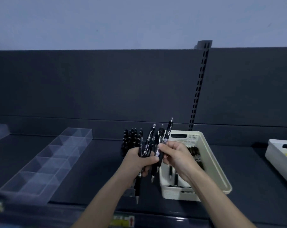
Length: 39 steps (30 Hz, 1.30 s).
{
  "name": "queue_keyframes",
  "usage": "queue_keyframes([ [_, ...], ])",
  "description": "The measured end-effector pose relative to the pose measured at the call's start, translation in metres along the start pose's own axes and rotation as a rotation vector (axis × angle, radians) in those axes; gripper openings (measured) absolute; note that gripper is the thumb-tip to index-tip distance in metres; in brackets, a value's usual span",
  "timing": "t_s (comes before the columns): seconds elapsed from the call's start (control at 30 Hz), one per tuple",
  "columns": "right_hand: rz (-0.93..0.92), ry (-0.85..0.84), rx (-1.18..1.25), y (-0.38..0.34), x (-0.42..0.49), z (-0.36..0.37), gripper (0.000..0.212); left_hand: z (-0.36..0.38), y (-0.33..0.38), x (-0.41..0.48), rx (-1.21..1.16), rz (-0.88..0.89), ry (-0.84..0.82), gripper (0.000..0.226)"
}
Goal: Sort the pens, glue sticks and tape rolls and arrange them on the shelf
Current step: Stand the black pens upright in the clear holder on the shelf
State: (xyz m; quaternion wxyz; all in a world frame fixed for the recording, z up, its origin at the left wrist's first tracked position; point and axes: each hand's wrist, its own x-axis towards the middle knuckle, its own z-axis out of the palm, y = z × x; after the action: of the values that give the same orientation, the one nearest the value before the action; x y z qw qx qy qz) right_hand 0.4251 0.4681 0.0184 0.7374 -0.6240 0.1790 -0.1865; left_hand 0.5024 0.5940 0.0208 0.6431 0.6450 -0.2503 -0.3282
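The left hand (139,160) is in the middle of the frame. Its fingers are curled tight round a bunch of black pens (147,143). The pens stand almost straight up. Their click ends point up and lean a little to the upper right, and their writing tips point down below the hand.

The right hand (177,155) is just beside it. Its thumb and fingers pinch one more pen (168,130). This pen also stands up long-ways, and its click end is the highest of all. It touches the bunch.

Under the right hand sits a cream basket (210,155) on the dark shelf (96,170), right of the middle. More black pens (196,155) lie inside it, partly hidden by the right arm.

Behind the left hand, a small group of standing pens (131,137) is lined up near the back of the shelf.

On the left, a clear box with little sections (45,163) runs from the lower left up toward the back.

At the right edge is a white tray (274,153) with something yellow in it.

A dark post with slots (199,89) goes up behind the basket.
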Motion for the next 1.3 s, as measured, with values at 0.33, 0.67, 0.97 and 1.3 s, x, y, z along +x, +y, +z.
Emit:
queue_keyframes([
  [0.33, -0.001, 0.177, -0.121, 0.015, 0.006, 0.074, 0.016, -0.093, -0.01, 0.0, 0.094, 0.019, 0.004, 0.021],
  [0.67, 0.034, 0.353, -0.806, 0.041, 0.041, 0.056, 0.005, -0.135, -0.05, 0.007, 0.1, -0.022, 0.144, 0.012],
  [0.97, 0.123, 0.265, -1.175, 0.064, 0.041, 0.078, 0.018, -0.137, -0.064, 0.011, 0.094, -0.021, 0.148, 0.012],
  [1.3, 0.135, 0.282, -1.332, 0.071, 0.043, 0.084, 0.015, -0.14, -0.064, 0.007, 0.075, -0.023, 0.149, 0.01],
])
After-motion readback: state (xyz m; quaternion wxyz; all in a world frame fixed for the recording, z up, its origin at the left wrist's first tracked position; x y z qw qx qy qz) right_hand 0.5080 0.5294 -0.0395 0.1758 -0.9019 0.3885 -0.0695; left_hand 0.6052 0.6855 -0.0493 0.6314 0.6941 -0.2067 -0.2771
